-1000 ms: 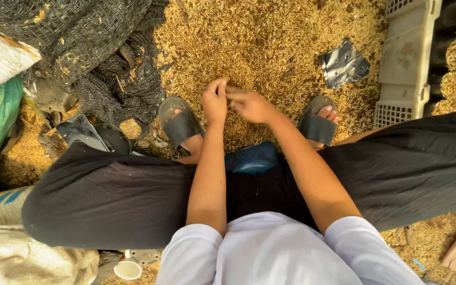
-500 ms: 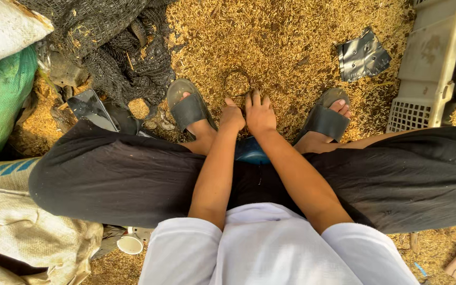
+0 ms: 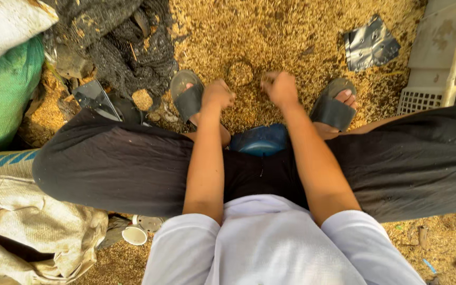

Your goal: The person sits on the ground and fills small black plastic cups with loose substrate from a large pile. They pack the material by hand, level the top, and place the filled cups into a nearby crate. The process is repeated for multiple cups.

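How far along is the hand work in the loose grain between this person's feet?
Done: a small ring-shaped mark is pressed into the grain between the hands. In hand: the left hand and right hand are curled shut, low at the grain on either side of the ring; whether they grip any is unclear. Left: grain lies loose all around the sandals, and no gathered heap shows.

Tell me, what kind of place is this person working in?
Probably a farm yard or grain-handling spot: the ground is covered in golden husks, woven sacks lie piled to one side, and a plastic crate and black netting sit nearby.
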`<action>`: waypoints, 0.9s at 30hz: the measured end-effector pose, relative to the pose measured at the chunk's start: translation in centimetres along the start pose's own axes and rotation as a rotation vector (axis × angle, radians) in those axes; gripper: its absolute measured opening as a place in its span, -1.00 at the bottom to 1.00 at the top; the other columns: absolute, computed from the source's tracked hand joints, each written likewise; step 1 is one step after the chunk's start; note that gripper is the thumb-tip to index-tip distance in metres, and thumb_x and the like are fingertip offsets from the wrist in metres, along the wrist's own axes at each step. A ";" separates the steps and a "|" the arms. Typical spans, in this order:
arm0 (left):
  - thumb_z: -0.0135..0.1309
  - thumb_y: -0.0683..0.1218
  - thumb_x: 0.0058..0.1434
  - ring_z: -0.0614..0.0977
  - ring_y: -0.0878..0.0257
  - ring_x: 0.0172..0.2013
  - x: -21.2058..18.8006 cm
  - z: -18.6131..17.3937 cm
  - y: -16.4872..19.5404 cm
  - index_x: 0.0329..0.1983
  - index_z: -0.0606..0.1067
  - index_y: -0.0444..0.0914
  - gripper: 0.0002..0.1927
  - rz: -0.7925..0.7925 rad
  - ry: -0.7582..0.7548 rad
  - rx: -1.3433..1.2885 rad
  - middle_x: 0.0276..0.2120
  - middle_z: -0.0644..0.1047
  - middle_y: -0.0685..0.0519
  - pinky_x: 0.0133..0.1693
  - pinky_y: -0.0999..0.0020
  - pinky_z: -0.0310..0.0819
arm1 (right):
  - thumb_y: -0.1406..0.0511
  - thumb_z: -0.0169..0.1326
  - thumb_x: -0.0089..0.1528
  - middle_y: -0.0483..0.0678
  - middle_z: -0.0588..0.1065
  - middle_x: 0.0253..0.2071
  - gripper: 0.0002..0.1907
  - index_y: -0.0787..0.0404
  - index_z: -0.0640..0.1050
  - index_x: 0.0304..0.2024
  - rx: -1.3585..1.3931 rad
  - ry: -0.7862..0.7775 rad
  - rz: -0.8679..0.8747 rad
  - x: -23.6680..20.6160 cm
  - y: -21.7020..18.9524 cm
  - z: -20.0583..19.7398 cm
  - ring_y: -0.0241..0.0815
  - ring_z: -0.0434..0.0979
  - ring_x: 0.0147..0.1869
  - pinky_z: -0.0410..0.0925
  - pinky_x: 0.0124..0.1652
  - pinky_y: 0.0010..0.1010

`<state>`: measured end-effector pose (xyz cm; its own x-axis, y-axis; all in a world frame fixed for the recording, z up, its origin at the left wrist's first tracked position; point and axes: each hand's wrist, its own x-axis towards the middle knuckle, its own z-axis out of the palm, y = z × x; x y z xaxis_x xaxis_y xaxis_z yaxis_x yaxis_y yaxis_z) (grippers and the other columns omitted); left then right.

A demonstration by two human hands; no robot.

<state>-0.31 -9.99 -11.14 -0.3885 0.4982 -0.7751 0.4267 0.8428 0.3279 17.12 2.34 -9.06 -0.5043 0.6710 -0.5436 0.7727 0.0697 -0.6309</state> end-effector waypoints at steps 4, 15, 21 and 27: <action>0.23 -0.12 0.22 0.76 0.28 -0.41 -0.3 -2.3 0.5 -0.17 0.56 -0.35 -0.79 0.079 0.130 -0.484 -0.32 0.68 -0.08 -0.45 0.35 0.57 | 0.20 0.27 0.26 0.15 0.64 -0.23 -0.69 0.15 0.69 0.01 0.018 -0.099 -0.146 1.6 -1.7 -1.6 -0.04 0.66 -0.28 0.48 -0.18 -0.20; 0.15 -0.12 0.30 0.73 0.09 -0.38 -2.1 -2.2 3.8 0.09 0.61 -0.21 -0.70 0.182 0.314 -0.329 -0.22 0.69 -0.14 -0.23 0.18 0.58 | 0.15 0.36 0.15 0.10 0.64 -0.31 -0.55 0.22 0.65 0.02 -0.003 0.048 -0.145 0.9 -5.0 -1.4 -0.14 0.66 -0.33 0.49 -0.24 -0.28; 0.11 -0.21 0.28 0.71 -0.07 -0.12 -0.7 -1.4 2.1 0.36 0.32 -0.34 -0.43 0.440 0.473 -0.306 -0.02 0.62 -0.22 -0.14 0.15 0.59 | 0.08 0.13 0.31 -0.15 0.41 0.19 -0.57 -0.10 0.49 0.22 0.299 -0.195 0.054 1.6 -2.9 -3.8 -0.13 0.65 -0.13 0.56 -0.19 -0.27; 0.14 -0.06 0.26 0.71 0.03 -0.27 0.0 3.0 -1.1 0.14 0.43 -0.46 -0.53 -0.118 -0.241 0.178 -0.17 0.63 -0.20 -0.19 0.15 0.60 | 0.11 0.05 0.34 -0.04 0.44 0.17 -0.51 0.09 0.37 0.28 -0.273 -0.281 0.629 0.4 5.8 -3.9 -0.05 0.63 -0.06 0.55 -0.11 -0.20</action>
<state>1.66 -11.51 -13.08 -0.2483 0.3183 -0.9149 0.5348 0.8325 0.1445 22.96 5.89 -10.76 0.0144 0.4331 -0.9012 0.9981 -0.0603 -0.0131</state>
